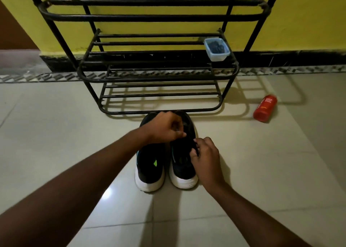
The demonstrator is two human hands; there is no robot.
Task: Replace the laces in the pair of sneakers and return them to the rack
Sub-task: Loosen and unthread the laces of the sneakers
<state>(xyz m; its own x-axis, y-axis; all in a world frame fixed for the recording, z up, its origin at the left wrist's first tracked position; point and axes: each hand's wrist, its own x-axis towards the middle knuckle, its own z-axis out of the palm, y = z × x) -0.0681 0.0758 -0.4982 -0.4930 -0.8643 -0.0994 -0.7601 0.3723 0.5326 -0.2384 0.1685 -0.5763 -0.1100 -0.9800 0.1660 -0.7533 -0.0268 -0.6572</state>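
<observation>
The black sneaker with a white sole and a green flash [149,168] stands on the pale tiled floor [56,134], heel at 6 o'clock and toe at 12. It is too dark over the tongue to tell whether it is laced.

My left grip [164,128] reaches across that shoe's toe, fingers curled and thumb pinched on what looks like a thin black lace [192,142]. The lace runs off towards 4 o'clock.

Just beside the first shoe, and parallel to it, is the second black white-soled sneaker [182,164], the one I am working on. Its long axis also runs 6 to 12, so the eyelet rows run away from me.

My right grip [205,154] sits at 3 o'clock of this shoe's opening, fingers curled round the lace's near end. From there the lace lies at about 11 o'clock, and this is the nearer hand. I judge the coming pull goes across the shoe, 9 to 3, with both hands drawing apart. I cannot tell whether this lace is the old one or the new.

The black tubular metal rack [157,77] stands at 12 o'clock, its lowest shelf just beyond the toes. A clear plastic tub of dark bits [216,49] sits on its middle shelf at the right. A red bottle [265,108] lies on the floor at 2 o'clock.
</observation>
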